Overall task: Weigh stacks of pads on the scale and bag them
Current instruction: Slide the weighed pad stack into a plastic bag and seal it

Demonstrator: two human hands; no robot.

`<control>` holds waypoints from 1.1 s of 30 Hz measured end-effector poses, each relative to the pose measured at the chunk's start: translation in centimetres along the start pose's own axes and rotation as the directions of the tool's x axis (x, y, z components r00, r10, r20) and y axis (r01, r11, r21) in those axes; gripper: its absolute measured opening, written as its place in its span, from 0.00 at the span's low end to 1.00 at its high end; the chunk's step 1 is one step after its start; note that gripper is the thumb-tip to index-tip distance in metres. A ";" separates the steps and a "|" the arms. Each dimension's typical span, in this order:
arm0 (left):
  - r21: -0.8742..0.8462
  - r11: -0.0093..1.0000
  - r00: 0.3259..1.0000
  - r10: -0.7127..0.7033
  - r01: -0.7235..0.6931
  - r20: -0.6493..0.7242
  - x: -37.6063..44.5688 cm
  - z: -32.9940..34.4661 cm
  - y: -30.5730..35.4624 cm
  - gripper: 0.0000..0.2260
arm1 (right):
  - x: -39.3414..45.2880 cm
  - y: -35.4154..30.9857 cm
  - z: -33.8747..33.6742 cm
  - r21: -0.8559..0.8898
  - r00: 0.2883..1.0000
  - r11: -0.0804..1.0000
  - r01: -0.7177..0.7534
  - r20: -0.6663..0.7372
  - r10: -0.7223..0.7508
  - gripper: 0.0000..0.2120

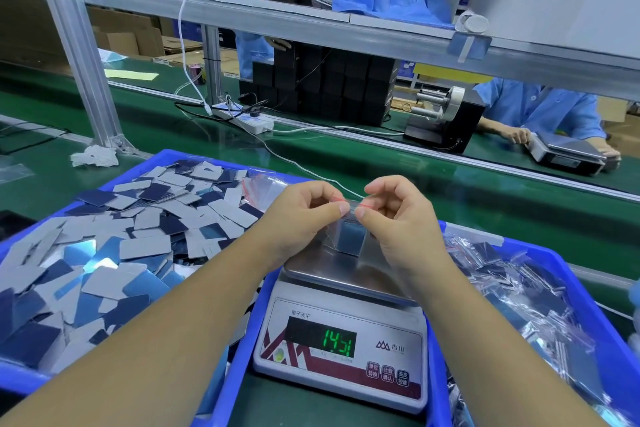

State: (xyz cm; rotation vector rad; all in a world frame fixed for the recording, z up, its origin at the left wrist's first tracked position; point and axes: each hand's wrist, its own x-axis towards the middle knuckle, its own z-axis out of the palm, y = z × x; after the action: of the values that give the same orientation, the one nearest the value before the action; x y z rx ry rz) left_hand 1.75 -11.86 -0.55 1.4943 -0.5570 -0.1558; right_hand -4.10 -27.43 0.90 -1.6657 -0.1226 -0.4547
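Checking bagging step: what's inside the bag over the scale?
A bluish pad stack shows through the clear bag, pinched by both hands at its red-lined top. Pad count hidden.

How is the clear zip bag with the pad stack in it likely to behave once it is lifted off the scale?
Probably floppy: the clear bag is thin film, crinkled around the pad stack. It likely hangs bottom-heavy, since the stack sits low while the left hand and right hand pinch the red-lined top. The glossy film may be slippery, so a grip at the seal seems safest.
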 end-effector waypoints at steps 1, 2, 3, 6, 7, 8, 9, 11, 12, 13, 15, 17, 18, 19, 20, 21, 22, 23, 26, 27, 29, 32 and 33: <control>-0.014 1.000 1.000 -0.010 0.010 0.002 0.0 0.1 0.0 0.02 | 0.0 0.0 0.0 0.003 1.000 1.000 0.001 0.002 -0.001 0.12; -0.030 0.999 1.000 -0.024 0.024 0.007 0.0 0.1 0.1 0.02 | 0.0 0.0 0.1 0.006 1.000 1.000 -0.001 0.005 0.000 0.12; -0.043 0.998 0.999 -0.036 0.037 0.015 -0.1 0.2 0.2 0.03 | -0.1 0.0 0.1 0.010 1.000 1.000 -0.003 0.010 0.003 0.13; -0.009 0.999 0.999 -0.030 0.031 0.032 -0.2 0.1 0.2 0.05 | 0.0 0.0 0.2 0.029 1.000 1.000 -0.012 0.028 0.011 0.13; 0.007 1.000 0.999 -0.019 0.019 0.030 -0.2 0.1 0.2 0.04 | 0.0 0.0 0.1 0.033 0.999 0.999 -0.017 0.033 0.016 0.13; 0.020 1.000 1.000 -0.007 0.007 0.027 -0.2 0.0 0.1 0.03 | 0.0 0.0 0.0 0.037 0.999 0.999 -0.023 0.040 0.022 0.13; 0.030 1.000 1.000 0.003 -0.004 0.026 -0.2 0.0 0.1 0.03 | 0.0 -0.1 0.0 0.043 0.998 0.999 -0.032 0.049 0.030 0.13; 0.042 0.999 1.000 0.014 -0.015 0.025 -0.2 0.0 0.0 0.03 | 0.0 -0.2 -0.1 0.048 0.998 0.998 -0.046 0.055 0.043 0.12; 0.043 0.999 1.000 0.015 -0.016 0.023 -0.1 0.0 -0.1 0.03 | 0.0 -0.2 -0.1 0.042 0.998 0.998 -0.045 0.049 0.043 0.11; 0.042 0.999 1.000 0.016 -0.017 0.020 -0.1 0.0 -0.1 0.03 | 0.0 -0.2 -0.2 0.031 0.998 0.999 -0.039 0.041 0.038 0.11; 0.044 0.999 1.000 0.016 -0.017 0.019 0.0 -0.1 -0.1 0.03 | 0.0 -0.3 -0.4 0.013 0.999 1.000 -0.018 0.028 0.018 0.12; 0.046 0.999 1.000 0.018 -0.019 0.016 0.1 -0.2 -0.1 0.03 | 0.2 -0.4 -0.7 -0.006 1.000 1.000 -0.002 0.024 0.003 0.13; 0.048 0.999 1.000 0.016 -0.016 0.013 0.1 -0.4 -0.1 0.03 | 0.3 -0.4 -0.8 -0.017 1.000 1.000 0.002 0.023 -0.002 0.13; 0.052 0.999 1.000 0.008 -0.009 0.008 0.2 -0.5 -0.1 0.02 | 0.3 -0.5 -1.0 -0.026 1.000 1.000 0.004 0.020 -0.003 0.13; 0.051 0.999 1.000 -0.001 0.001 0.002 0.3 -0.6 -0.2 0.02 | 0.4 -0.5 -1.2 -0.030 1.000 1.000 0.004 0.015 -0.004 0.14; 0.044 0.999 1.000 -0.013 0.013 -0.004 0.3 -0.8 -0.2 0.04 | 0.5 -0.5 -1.4 -0.030 1.000 1.000 0.004 0.007 -0.004 0.14; 0.031 0.999 1.000 -0.027 0.027 -0.009 0.4 -0.9 -0.3 0.06 | 0.5 -0.5 -1.5 -0.030 1.000 1.000 0.005 -0.001 -0.005 0.15; 0.017 0.999 0.999 -0.035 0.035 -0.011 0.4 -0.9 -0.3 0.06 | 0.5 -0.5 -1.6 -0.032 1.000 0.999 0.007 -0.008 -0.007 0.15; 0.015 1.000 1.000 -0.023 0.023 -0.007 0.4 -1.0 -0.2 0.08 | 0.4 -0.6 -1.7 -0.033 1.000 0.999 0.010 0.000 -0.010 0.16; 0.026 1.000 1.000 -0.010 0.010 -0.002 0.4 -1.0 -0.1 0.08 | 0.4 -0.6 -1.7 -0.034 1.000 0.999 0.010 0.012 -0.009 0.16; 0.044 0.999 1.000 0.005 -0.005 0.009 0.4 -1.0 -0.1 0.03 | 0.3 -0.7 -1.5 -0.036 0.999 0.999 -0.001 0.045 0.003 0.13; 0.064 0.998 1.000 0.004 -0.004 0.014 0.2 -0.9 -0.2 0.02 | 0.2 -0.8 -1.2 -0.038 0.996 0.999 -0.018 0.087 0.022 0.09; 0.066 0.998 1.000 0.001 -0.002 0.018 0.2 -0.8 -0.2 0.02 | 0.2 -0.7 -1.2 -0.046 0.996 0.999 -0.014 0.092 0.018 0.10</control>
State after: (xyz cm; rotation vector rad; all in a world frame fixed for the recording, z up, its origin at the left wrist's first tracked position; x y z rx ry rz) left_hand 2.29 -11.22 -0.68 1.5580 -0.5819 -0.1509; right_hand -4.44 -28.49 1.70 -1.7317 -0.1680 -0.3711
